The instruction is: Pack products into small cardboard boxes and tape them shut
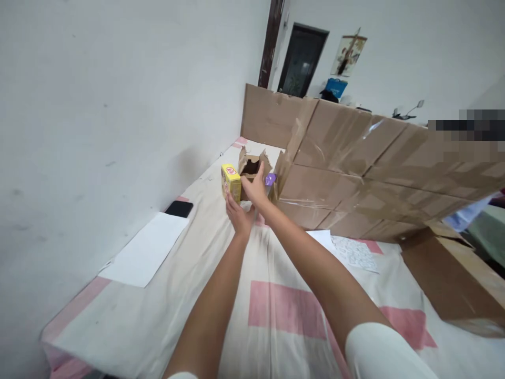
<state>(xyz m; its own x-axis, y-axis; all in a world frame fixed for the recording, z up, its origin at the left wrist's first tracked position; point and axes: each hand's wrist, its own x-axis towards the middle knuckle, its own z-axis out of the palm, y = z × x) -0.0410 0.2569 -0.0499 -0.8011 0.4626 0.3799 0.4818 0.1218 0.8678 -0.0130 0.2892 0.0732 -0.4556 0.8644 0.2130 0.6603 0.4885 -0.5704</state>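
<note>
At the far end of the cloth-covered surface, a yellow box (pixel 233 181) with a red mark on its top stands upright. My left hand (pixel 239 215) is at its lower near side, fingers against it, thumb apart to the right. Just right of the yellow box is a small open cardboard box (pixel 248 158) with torn flaps and a dark inside. My right hand (pixel 256 187) is at the front of this box, its thumb and fingers spread apart. A purple item (pixel 270 179) shows right of my right hand.
A tall cardboard barrier (pixel 335 158) runs along the right. On the left lie a black phone (pixel 179 209) and a white sheet (pixel 148 250), beside the wall. Written paper (pixel 355 253) and a large cardboard box (pixel 453 273) are at the right.
</note>
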